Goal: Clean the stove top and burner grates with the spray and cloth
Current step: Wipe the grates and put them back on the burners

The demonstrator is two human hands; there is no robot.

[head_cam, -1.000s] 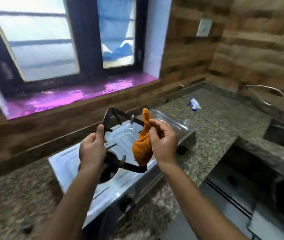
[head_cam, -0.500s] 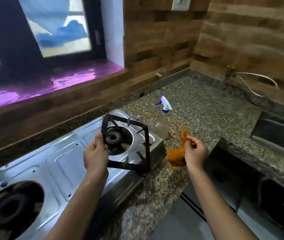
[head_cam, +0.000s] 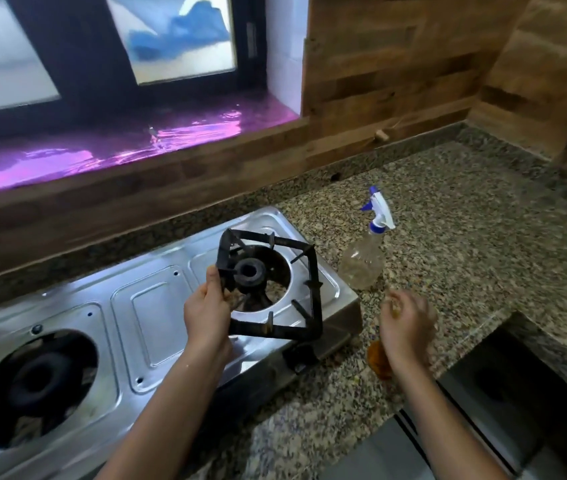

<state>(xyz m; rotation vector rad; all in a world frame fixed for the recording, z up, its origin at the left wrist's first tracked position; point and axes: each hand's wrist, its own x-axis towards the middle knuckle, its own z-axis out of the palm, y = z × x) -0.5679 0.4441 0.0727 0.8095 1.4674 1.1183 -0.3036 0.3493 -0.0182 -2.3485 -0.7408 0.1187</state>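
The left hand (head_cam: 205,317) grips the grate (head_cam: 271,285) by its left bar over the burner. The right hand (head_cam: 406,323), blurred, hovers half-curled above the cloth (head_cam: 379,362); its grip is unclear.

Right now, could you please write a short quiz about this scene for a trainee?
1. True or false: the left hand holds the grate.
2. Where does the spray bottle stand? A) on the stove B) on the counter right of the stove C) on the windowsill
3. Fill in: the left burner has no ____ on it.

Key: 1 true; 2 B; 3 grate.
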